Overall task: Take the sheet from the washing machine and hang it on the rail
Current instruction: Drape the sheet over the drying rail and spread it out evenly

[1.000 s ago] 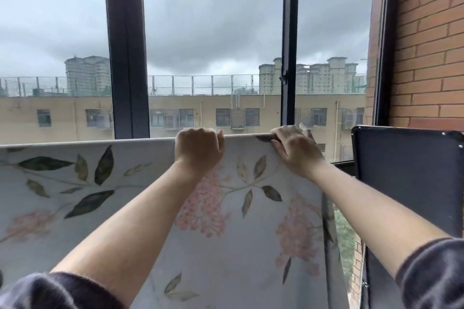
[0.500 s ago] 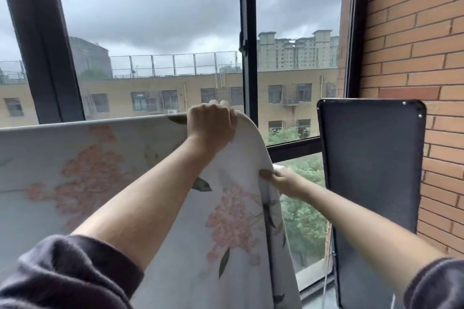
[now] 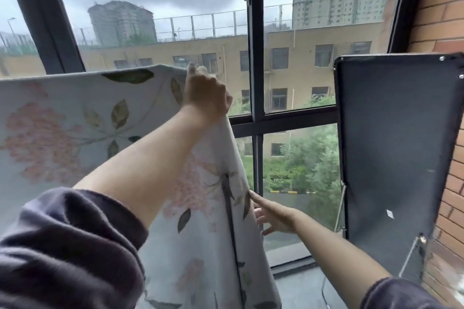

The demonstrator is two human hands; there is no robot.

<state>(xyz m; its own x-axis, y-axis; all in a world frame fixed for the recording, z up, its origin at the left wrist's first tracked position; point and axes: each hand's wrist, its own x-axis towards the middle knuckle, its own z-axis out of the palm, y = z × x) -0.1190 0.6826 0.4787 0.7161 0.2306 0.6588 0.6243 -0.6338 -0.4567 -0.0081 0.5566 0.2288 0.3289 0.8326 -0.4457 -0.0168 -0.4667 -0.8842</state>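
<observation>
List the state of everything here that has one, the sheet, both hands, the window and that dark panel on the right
Sheet: draped over the top line, its side edge hanging down at the right.
Left hand: raised, closed on the sheet's top corner.
Right hand: low, fingers spread, touching the hanging side edge, not clamped.
Window: appears shut.
Dark panel: upright by the brick wall.

support: rail, hidden under sheet's top fold | on it: floral sheet (image 3: 75,120) draped over, right edge hanging
</observation>
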